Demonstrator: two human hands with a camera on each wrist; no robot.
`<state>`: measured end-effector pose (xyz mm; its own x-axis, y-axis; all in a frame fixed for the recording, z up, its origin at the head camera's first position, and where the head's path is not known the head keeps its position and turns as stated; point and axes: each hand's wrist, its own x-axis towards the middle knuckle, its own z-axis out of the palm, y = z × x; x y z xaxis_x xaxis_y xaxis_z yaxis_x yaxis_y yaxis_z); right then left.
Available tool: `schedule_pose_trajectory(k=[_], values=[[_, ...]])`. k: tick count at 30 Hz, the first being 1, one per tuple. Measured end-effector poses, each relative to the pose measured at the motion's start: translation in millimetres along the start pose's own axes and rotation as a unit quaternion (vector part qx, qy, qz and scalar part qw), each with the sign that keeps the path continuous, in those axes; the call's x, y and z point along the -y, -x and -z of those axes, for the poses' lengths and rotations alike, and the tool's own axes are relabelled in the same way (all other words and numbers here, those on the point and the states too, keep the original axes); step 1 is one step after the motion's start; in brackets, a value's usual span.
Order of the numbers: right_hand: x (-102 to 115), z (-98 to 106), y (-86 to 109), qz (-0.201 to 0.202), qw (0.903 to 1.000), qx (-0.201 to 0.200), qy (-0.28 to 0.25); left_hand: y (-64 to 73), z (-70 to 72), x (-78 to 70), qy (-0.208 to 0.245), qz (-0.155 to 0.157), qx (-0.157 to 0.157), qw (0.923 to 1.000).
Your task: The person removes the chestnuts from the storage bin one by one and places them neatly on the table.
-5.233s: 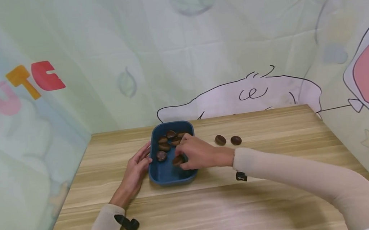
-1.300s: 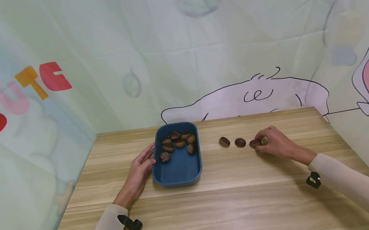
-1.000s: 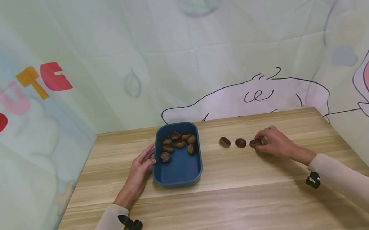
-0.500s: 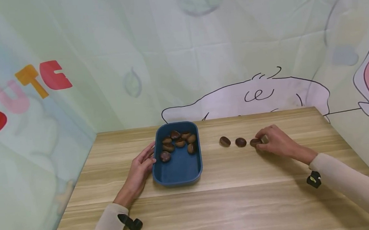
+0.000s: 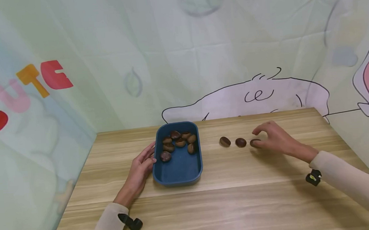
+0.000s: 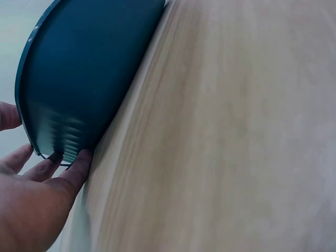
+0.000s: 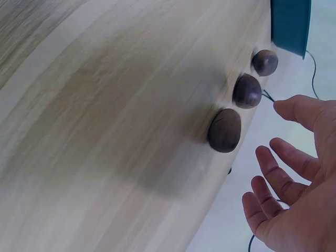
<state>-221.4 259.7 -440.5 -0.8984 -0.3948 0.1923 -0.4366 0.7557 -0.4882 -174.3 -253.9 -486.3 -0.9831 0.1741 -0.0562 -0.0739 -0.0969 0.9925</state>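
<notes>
A blue rectangular box [image 5: 177,171] stands on the table, holding several brown chestnuts [image 5: 180,142] toward its far end. My left hand [image 5: 139,172] rests against the box's left side; in the left wrist view its fingertips [image 6: 79,163] touch the box wall. To the right of the box, three chestnuts lie in a row: a left one [image 5: 225,141], a middle one [image 5: 240,142] and a right one [image 5: 255,143]. Beside the right one, my right hand [image 5: 275,139] has thumb and forefinger spread apart. The right wrist view shows this hand [image 7: 299,184] holding nothing.
The wooden table [image 5: 230,205] reaches back to a printed cloth backdrop [image 5: 173,58] with cartoon drawings and letters. Each sleeve carries a black wrist mount, one on the left [image 5: 130,223] and one on the right [image 5: 313,177].
My right hand took a chestnut from the box and set it at the right end of the row. Since half a second ago its fingers have let go. The left hand stays at the box.
</notes>
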Motion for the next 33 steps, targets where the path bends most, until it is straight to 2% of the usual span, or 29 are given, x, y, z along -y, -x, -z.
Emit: schedule_pose_trajectory(k=[23,33], values=[[29,-2,-20.0,0.025,0.9995,0.006,-0.021,0.3,-0.6,-0.5,-0.001,0.003,-0.002,1.0000],[42,-3,-25.4,0.040,0.9990,0.012,-0.014,0.4,-1.2,-0.8,0.002,0.000,-0.005,1.0000]])
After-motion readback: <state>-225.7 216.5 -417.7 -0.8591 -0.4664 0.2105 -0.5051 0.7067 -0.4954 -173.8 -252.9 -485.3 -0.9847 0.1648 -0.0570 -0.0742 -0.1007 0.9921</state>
